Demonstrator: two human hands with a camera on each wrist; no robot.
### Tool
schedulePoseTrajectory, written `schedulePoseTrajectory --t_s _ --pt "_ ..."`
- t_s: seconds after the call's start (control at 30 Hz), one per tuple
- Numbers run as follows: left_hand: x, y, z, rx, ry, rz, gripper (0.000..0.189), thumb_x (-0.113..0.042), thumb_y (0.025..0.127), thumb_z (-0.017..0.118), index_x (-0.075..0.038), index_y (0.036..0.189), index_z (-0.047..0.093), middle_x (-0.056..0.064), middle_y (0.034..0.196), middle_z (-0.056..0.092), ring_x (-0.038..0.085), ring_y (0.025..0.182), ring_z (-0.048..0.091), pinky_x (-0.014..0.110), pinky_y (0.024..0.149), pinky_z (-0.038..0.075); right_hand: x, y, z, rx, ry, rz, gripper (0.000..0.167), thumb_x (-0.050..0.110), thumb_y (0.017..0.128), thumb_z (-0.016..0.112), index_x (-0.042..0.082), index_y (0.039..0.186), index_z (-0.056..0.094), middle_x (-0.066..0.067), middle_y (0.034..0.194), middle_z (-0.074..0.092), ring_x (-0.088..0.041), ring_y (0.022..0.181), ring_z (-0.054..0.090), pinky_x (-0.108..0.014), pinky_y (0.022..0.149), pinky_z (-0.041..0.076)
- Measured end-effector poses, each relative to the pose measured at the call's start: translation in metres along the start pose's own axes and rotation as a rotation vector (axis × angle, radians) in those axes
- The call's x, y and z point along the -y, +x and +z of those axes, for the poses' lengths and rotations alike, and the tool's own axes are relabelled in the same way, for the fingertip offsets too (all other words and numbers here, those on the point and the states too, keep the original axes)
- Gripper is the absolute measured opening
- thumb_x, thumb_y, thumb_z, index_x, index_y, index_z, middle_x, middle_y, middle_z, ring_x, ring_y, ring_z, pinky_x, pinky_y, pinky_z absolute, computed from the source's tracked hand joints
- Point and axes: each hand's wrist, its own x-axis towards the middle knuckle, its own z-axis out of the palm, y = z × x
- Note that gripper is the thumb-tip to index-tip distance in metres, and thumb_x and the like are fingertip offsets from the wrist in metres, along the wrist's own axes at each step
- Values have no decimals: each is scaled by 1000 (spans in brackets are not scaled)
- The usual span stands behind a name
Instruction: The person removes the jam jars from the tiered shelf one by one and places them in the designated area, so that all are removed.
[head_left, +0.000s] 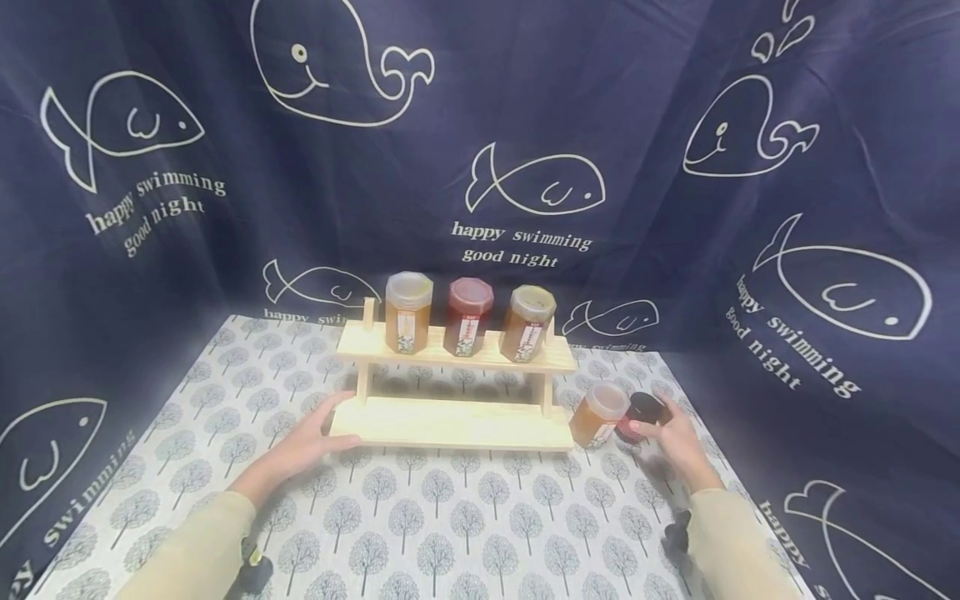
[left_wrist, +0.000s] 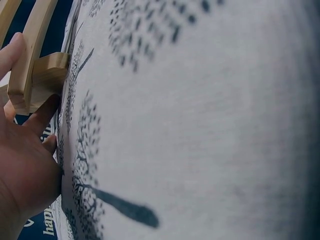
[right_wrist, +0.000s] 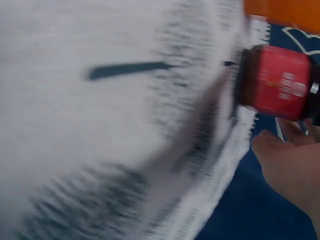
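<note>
A two-tier wooden rack (head_left: 450, 421) stands on the cloth-covered table. My left hand (head_left: 311, 437) grips the left end of its lower board, thumb along the front and fingers round the back; the board's end (left_wrist: 22, 85) shows up close in the left wrist view. At the rack's right end stands a jar of amber contents (head_left: 598, 417) with a pale lid. Just right of it is a smaller dark-lidded jar (head_left: 645, 408) with a red label (right_wrist: 282, 82). My right hand (head_left: 678, 437) is beside this jar, thumb and fingers spread about it.
The upper board (head_left: 442, 358) bears an amber jar (head_left: 408, 312), a red jar (head_left: 468, 317) and a brownish jar (head_left: 527, 323). A tree-print cloth (head_left: 420, 517) covers the table. Dark blue curtains (head_left: 637, 83) with fish and whale drawings enclose the back and sides.
</note>
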Motion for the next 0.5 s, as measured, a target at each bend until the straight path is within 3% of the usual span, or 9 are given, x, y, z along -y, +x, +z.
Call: schedulePoseTrajectory --t_s 0.07,0.27,0.5 --pt "-2 0 -1 -1 1 1 96 -47 86 75 -21 161 21 19 163 25 47 140 36 73 111 22 12 -3 -6 4 18 -55 103 22 89 78 4 162 7 -30 162 18 -50 148 14 -63 119 15" --pt "-4 1 -2 6 -26 1 96 -43 86 76 -22 161 21 19 163 25 47 139 38 73 111 23 53 -7 -13 -87 112 -205 89 10 92 73 1 160 16 -28 161 25 -44 149 18 -57 122 15" --pt "2 2 1 2 -13 15 95 -44 87 75 -20 161 20 20 162 26 47 140 36 73 111 22 100 -3 12 -126 123 -268 81 6 92 72 -3 157 24 -26 157 35 -43 145 31 -53 120 26"
